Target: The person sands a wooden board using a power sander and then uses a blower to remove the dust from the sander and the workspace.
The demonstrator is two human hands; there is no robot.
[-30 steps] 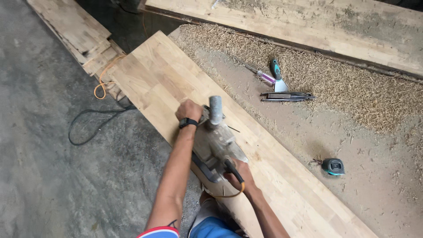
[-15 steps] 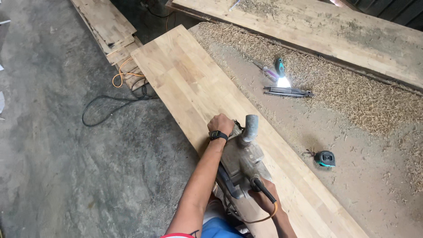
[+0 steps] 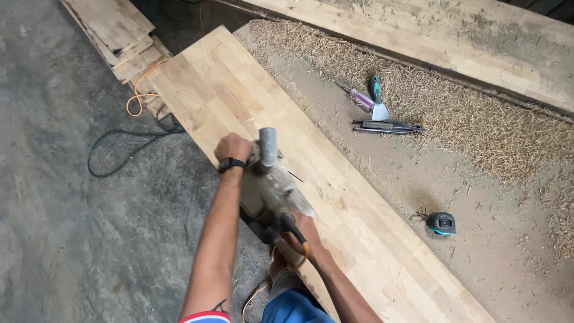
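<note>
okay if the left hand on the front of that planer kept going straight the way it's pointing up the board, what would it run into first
Probably nothing soon. The left hand grips the front knob of the electric planer and points up the long wooden board, whose surface ahead looks bare to its far end. Past that, depth is unclear.

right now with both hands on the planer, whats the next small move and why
Probably keep pushing the planer forward along the long board, toward its far end. The left hand grips the front knob and the right hand the rear handle, the tool sits flat near the board's left edge, and a long stretch of board lies ahead. The orange cord lies off the board, clear of the path.
</note>
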